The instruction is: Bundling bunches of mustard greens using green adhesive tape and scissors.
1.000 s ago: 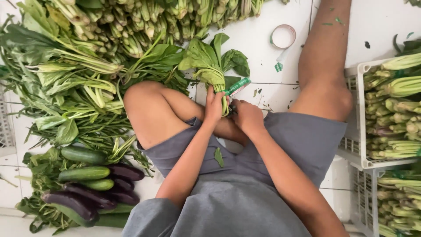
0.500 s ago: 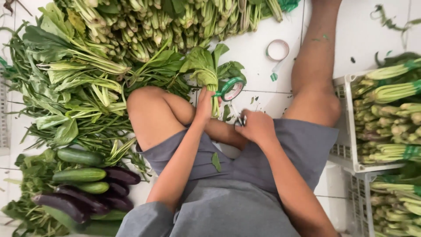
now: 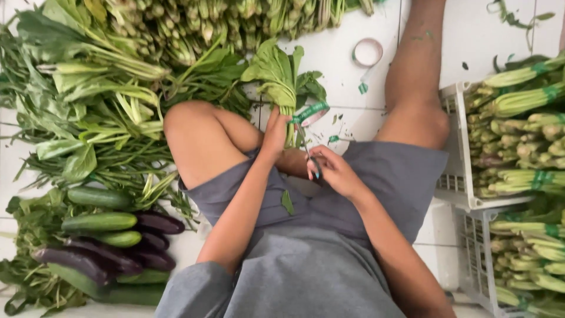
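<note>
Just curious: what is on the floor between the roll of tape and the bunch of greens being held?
In the head view, mostly bare white tile between tape roll and bunch of greens, plus small green scraps.

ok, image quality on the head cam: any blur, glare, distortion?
Head view: soft, even light, no hard shadows; white floor tiles bright but not blown out. Slight motion blur on the right hand and the scissors; the left hand on the leafy bunch is sharper. Wide-angle stretch shows at the edges, on the white crates.
</note>
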